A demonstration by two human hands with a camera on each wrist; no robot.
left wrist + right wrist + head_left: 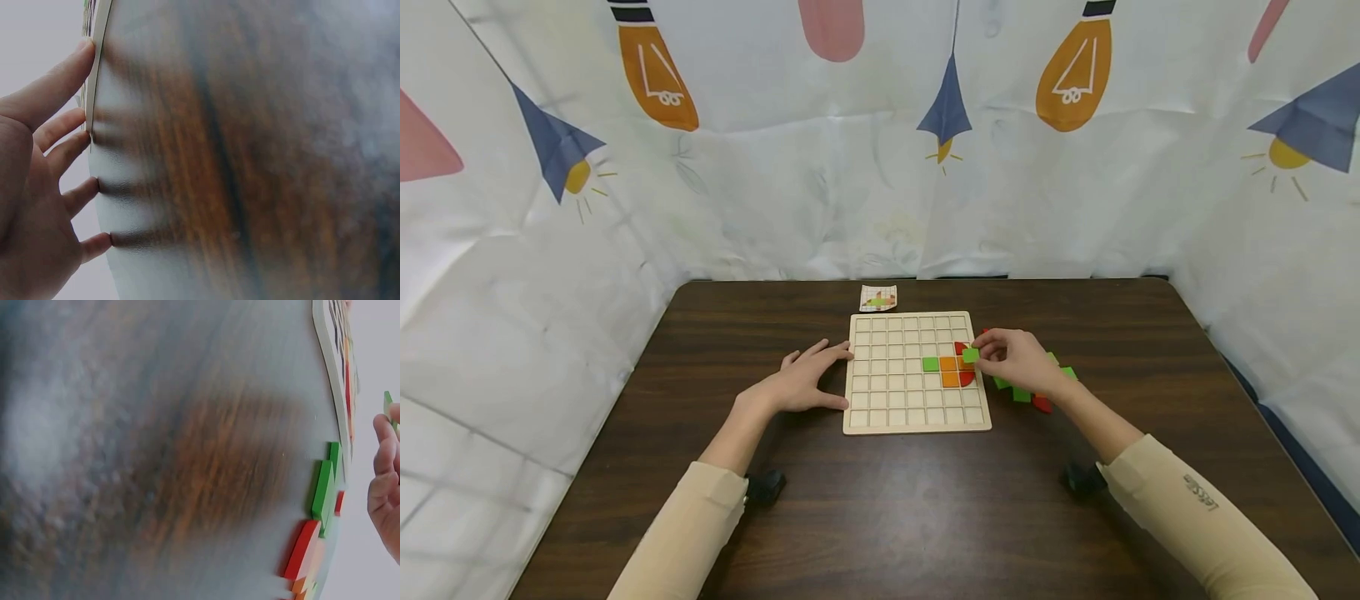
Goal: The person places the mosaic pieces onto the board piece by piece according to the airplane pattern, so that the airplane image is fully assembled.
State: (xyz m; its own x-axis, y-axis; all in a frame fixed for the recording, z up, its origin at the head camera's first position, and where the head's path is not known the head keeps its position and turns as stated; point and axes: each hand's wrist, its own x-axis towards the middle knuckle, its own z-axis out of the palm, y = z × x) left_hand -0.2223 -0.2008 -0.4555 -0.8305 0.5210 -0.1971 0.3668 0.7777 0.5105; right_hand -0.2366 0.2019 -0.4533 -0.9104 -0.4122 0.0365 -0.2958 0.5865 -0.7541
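A pale wooden grid board [877, 392] lies on the dark table. My left hand [801, 382] rests at its left edge, fingers spread, thumb and fingertips along the rim. Over the board's right side, my right hand [1021, 360] pinches a green square tile [971, 355] between thumb and fingers. Below that tile, a few orange squares [950, 379] sit in the grid, with a green square [931, 364] to their left. Red rounded pieces [967, 379] lie at their right, one partly hidden by the held tile. The right wrist view catches the pinched tile [387, 400] at its edge.
Loose green tiles [1022, 394] and a red rounded piece [1042, 404] lie right of the board, partly under my right hand and forearm. A small card with a coloured grid picture [878, 298] lies behind the board. Printed white cloth [820, 200] hangs behind the table.
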